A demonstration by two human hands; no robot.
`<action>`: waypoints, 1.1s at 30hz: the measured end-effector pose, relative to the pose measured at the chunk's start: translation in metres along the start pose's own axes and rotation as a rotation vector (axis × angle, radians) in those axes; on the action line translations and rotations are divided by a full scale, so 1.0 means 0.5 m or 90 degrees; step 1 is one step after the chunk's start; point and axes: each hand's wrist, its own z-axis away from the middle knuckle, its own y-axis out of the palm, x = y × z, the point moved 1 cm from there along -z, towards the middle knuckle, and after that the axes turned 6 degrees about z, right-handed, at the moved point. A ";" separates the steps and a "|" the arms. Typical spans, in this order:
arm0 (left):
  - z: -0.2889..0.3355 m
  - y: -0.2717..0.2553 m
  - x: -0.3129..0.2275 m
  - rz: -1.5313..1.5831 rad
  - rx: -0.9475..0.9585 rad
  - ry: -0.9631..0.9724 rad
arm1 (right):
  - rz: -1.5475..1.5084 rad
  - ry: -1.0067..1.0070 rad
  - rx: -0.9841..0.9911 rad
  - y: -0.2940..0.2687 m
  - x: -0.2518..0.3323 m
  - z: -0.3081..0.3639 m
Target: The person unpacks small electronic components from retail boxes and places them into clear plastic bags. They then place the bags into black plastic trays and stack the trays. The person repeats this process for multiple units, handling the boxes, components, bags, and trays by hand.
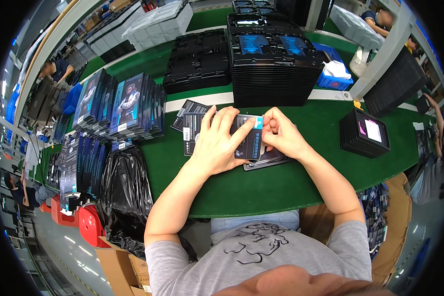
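A thin dark retail box [248, 143] with a white label and blue corner lies beneath my left hand [219, 140]. That hand spans the box, its fingers spread over the top face and far edge and its thumb at the near edge. My right hand [282, 135] is closed, fingers curled in a pinch at the box's right end; the fingertips are partly hidden. Under the box and right hand, a dark flat piece with a pale rim [269, 162] shows in part. Another dark flat box [195, 106] sticks out behind.
Stacked printed boxes [128, 106] stand at left, beside a black plastic bag [126, 182]. Tall stacks of black trays [276, 79] rise at the back, near a blue bin [336, 81]. A black container [362, 133] sits at right on the green table [232, 197]. Co-workers are farther off.
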 end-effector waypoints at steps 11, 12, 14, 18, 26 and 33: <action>-0.004 -0.013 -0.004 -0.019 -0.020 0.008 | -0.008 -0.023 0.008 -0.003 -0.002 -0.006; -0.004 -0.014 -0.002 -0.018 -0.024 0.008 | -0.013 -0.018 0.017 -0.004 -0.001 -0.007; -0.003 -0.014 -0.001 -0.012 -0.022 0.017 | -0.024 -0.009 0.035 -0.004 -0.001 -0.007; -0.005 -0.021 -0.006 -0.020 -0.005 0.023 | 0.002 -0.001 0.002 -0.003 0.002 -0.005; 0.000 -0.046 0.043 -0.039 -0.063 -0.035 | -0.041 -0.036 -0.128 -0.067 -0.007 -0.014; 0.021 -0.066 0.101 -0.073 -0.028 -0.141 | 0.097 -0.035 -0.262 -0.195 -0.068 -0.022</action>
